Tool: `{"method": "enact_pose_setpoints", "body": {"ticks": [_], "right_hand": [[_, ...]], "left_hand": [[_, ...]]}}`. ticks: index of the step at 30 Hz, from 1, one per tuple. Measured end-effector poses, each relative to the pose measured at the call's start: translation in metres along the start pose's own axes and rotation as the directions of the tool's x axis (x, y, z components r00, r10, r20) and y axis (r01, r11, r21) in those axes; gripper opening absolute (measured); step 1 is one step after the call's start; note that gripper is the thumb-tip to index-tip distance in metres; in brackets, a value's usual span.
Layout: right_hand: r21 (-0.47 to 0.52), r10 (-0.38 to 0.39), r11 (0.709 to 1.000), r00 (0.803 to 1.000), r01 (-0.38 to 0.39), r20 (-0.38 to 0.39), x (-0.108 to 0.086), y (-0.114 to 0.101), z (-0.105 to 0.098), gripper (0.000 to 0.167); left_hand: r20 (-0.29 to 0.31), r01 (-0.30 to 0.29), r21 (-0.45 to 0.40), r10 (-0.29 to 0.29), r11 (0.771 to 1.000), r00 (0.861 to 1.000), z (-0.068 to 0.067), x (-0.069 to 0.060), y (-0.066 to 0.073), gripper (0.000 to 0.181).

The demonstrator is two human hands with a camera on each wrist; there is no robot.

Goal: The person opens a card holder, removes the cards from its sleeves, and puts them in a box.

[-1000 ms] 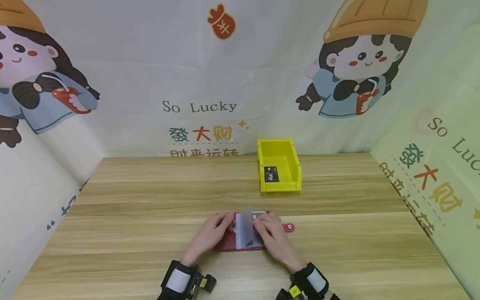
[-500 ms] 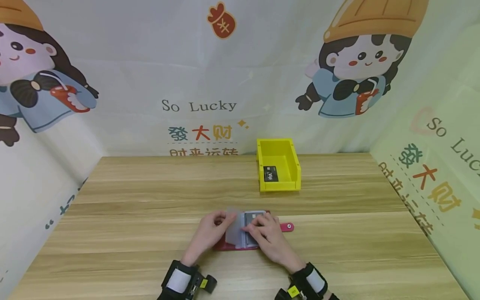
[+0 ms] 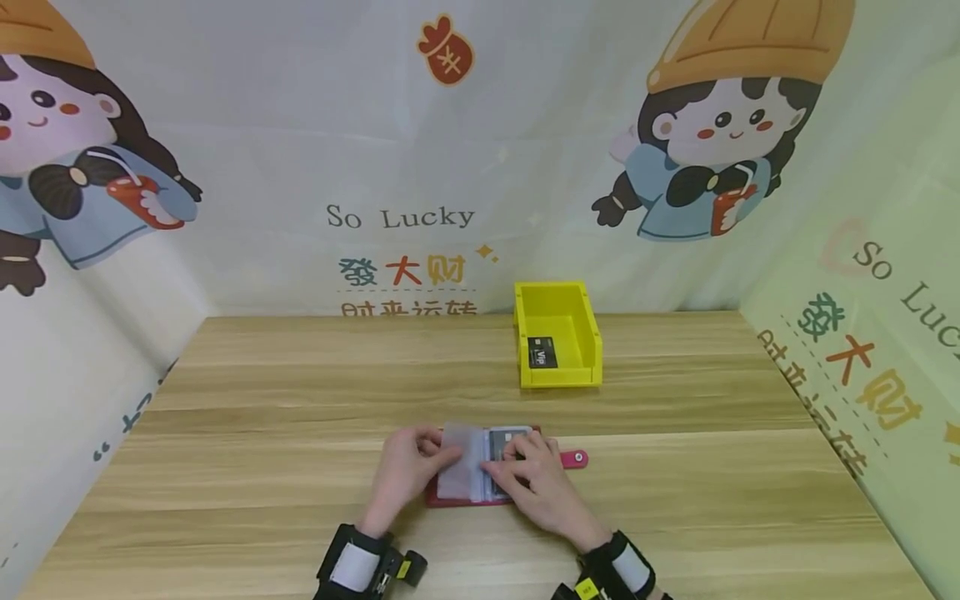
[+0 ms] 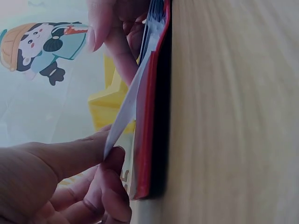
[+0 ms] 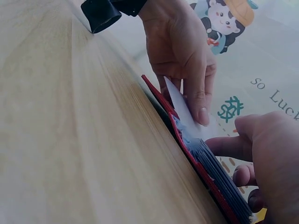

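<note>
A red card holder (image 3: 450,502) lies unfolded on the table, its snap strap (image 3: 574,459) pointing right. My left hand (image 3: 405,467) pinches a clear sleeve page (image 3: 461,467) between thumb and finger, over the left cover. In the left wrist view this page (image 4: 124,119) slants up off the red cover. My right hand (image 3: 543,483) rests on the right-hand stack of sleeves (image 5: 217,172), one fingertip touching near the fold. A dark grey card (image 3: 497,446) shows in the top sleeve, partly hidden by the right fingers.
Behind the card holder stands a yellow bin (image 3: 562,375), low at its front, with a black "Vip" card (image 3: 542,352) inside. The wooden table (image 3: 300,375) meets a printed cloth backdrop (image 3: 525,167) at the back and sides.
The clear page, upright a second ago, has turned over to the left and is now in my left hand's pinch. My right fingers have shifted left toward the fold.
</note>
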State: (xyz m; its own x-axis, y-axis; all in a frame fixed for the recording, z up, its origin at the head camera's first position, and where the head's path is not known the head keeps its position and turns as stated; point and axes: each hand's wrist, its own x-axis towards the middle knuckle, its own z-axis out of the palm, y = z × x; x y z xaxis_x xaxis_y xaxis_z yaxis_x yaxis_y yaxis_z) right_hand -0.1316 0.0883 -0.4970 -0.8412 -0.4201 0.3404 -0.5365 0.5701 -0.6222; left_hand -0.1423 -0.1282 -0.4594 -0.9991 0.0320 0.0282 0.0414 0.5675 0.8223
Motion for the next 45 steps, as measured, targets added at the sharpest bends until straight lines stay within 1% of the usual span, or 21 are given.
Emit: {"method": "enact_pose_setpoints", "body": {"ticks": [3, 5, 7, 10, 13, 14, 16, 18, 20, 22, 24, 26, 27, 29, 31, 35, 37, 42, 45], "right_hand": [[-0.01, 0.003, 1.0, 1.0, -0.003, 0.012, -0.001, 0.0, 0.0, 0.026], [-0.016, 0.008, 1.0, 1.0, -0.008, 0.027, -0.001, 0.0, -0.001, 0.021], [-0.018, 0.017, 1.0, 0.999, -0.016, 0.038, -0.002, 0.0, -0.001, 0.02], [0.016, 0.032, 0.999, 0.999, -0.032, 0.022, -0.002, 0.0, -0.001, 0.022], [0.075, 0.048, 0.996, 0.998, -0.045, -0.037, -0.002, 0.002, -0.002, 0.024], [0.082, 0.049, 0.996, 0.997, -0.043, -0.067, -0.001, 0.003, -0.002, 0.025], [0.062, 0.059, 0.997, 0.991, -0.052, -0.122, -0.002, 0.005, -0.004, 0.027], [0.009, 0.071, 0.997, 0.983, -0.07, -0.172, -0.003, 0.008, -0.006, 0.028], [-0.051, 0.088, 0.994, 0.976, -0.1, -0.198, -0.004, 0.011, -0.009, 0.029], [-0.093, 0.108, 0.987, 0.975, -0.129, -0.196, -0.005, 0.014, -0.012, 0.031], [-0.125, 0.117, 0.982, 0.977, -0.14, -0.179, -0.005, 0.017, -0.014, 0.033], [-0.146, 0.123, 0.979, 0.98, -0.146, -0.156, -0.005, 0.018, -0.015, 0.035], [-0.152, 0.124, 0.978, 0.982, -0.146, -0.145, -0.004, 0.018, -0.015, 0.036], [-0.157, 0.128, 0.977, 0.984, -0.147, -0.125, -0.004, 0.018, -0.015, 0.038], [-0.155, 0.134, 0.977, 0.985, -0.15, -0.107, -0.003, 0.017, -0.015, 0.039], [-0.136, 0.146, 0.978, 0.985, -0.157, -0.087, -0.002, 0.015, -0.016, 0.041], [-0.129, 0.151, 0.979, 0.985, -0.16, -0.081, -0.002, 0.015, -0.016, 0.042], [-0.131, 0.156, 0.978, 0.985, -0.165, -0.076, -0.002, 0.016, -0.015, 0.042], [-0.13, 0.162, 0.976, 0.983, -0.172, -0.081, -0.003, 0.016, -0.015, 0.043]], "left_hand": [[0.009, 0.008, 0.018, -0.008, 1.0, 1.0, -0.003, -0.001, 0.003, 0.035], [0.017, 0.023, 0.029, -0.023, 0.999, 1.0, -0.003, -0.002, 0.004, 0.048], [0.023, 0.037, 0.04, -0.038, 0.999, 0.999, -0.003, -0.003, 0.004, 0.057], [0.024, 0.049, 0.06, -0.05, 0.997, 0.998, -0.003, -0.004, 0.004, 0.059], [0.014, 0.03, 0.095, -0.032, 0.995, 0.999, -0.002, -0.005, 0.004, 0.052], [0.01, 0.02, 0.114, -0.022, 0.993, 1.0, -0.002, -0.005, 0.004, 0.048], [0.004, -0.015, 0.151, 0.014, 0.988, 1.0, 0.0, -0.006, 0.006, 0.041], [0.001, -0.049, 0.19, 0.05, 0.98, 0.999, 0.002, -0.007, 0.007, 0.033], [-0.001, -0.09, 0.219, 0.093, 0.971, 0.996, 0.005, -0.009, 0.009, 0.025], [-0.004, -0.137, 0.248, 0.142, 0.959, 0.99, 0.007, -0.009, 0.011, 0.018], [-0.007, -0.19, 0.278, 0.2, 0.942, 0.98, 0.01, -0.01, 0.012, 0.014], [-0.005, -0.239, 0.299, 0.252, 0.924, 0.968, 0.013, -0.01, 0.012, 0.014], [-0.001, -0.26, 0.305, 0.274, 0.916, 0.962, 0.015, -0.01, 0.011, 0.015], [0.014, -0.278, 0.304, 0.287, 0.911, 0.958, 0.017, -0.01, 0.011, 0.018], [0.035, -0.281, 0.285, 0.283, 0.916, 0.958, 0.019, -0.01, 0.011, 0.022], [0.074, -0.268, 0.247, 0.258, 0.931, 0.963, 0.021, -0.008, 0.012, 0.028], [0.084, -0.253, 0.227, 0.24, 0.94, 0.967, 0.022, -0.007, 0.012, 0.025], [0.094, -0.215, 0.197, 0.2, 0.957, 0.975, 0.027, -0.006, 0.016, 0.011], [0.089, -0.197, 0.178, 0.184, 0.964, 0.979, 0.03, -0.005, 0.02, 0.013]]}}
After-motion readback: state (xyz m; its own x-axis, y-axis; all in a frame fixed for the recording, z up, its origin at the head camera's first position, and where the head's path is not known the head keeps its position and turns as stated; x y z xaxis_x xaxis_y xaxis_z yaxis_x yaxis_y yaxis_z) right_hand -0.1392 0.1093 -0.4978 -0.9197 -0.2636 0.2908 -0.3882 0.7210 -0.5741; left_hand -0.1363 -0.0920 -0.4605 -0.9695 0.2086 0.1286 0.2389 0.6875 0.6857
